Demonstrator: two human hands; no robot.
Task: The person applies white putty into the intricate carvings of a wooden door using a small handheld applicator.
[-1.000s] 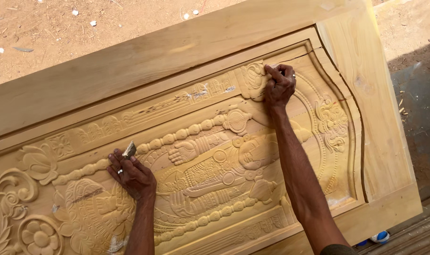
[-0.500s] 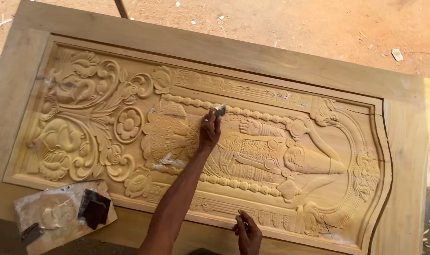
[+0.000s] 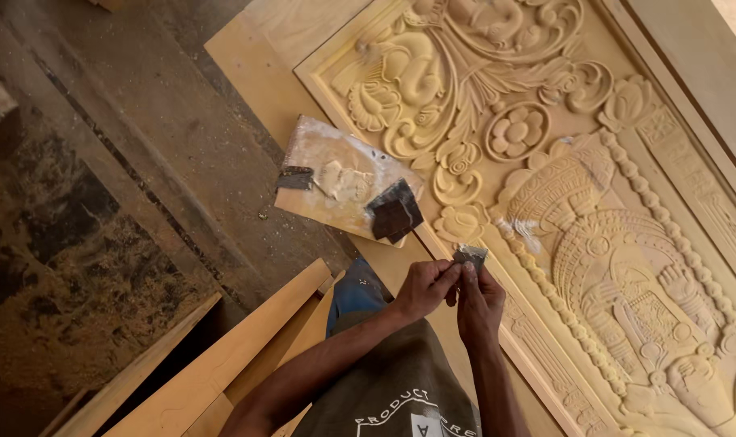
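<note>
A large carved wooden door panel (image 3: 627,267) lies flat and fills the right side of the view, its pale relief showing scrolling leaves, flowers, beaded borders and a reclining figure. To the left of it is a dusty floor (image 3: 77,243) strewn with sawdust, and plain wooden planks (image 3: 222,364) slant across the lower left beside the person's body. On the panel's plain lower frame, just beside the carved flowers, rests a small flat board (image 3: 336,182) smeared with pale filler paste; a dark square piece of sandpaper (image 3: 394,212) lies on its right end and a smaller dark scrap (image 3: 295,178) on its left.

Both hands meet over the panel's lower edge, close to the board. The left hand (image 3: 420,287) comes in from the left with its fingers (image 3: 447,273) curled and pinched on the lower left corner of a small grey scrap of sandpaper (image 3: 470,256). The right hand (image 3: 480,303) rises from below, its fingers closed on the same scrap from underneath. The scrap stands just above the fingertips of both hands, held between them, clear of the carving and near the dark sandpaper square.
</note>
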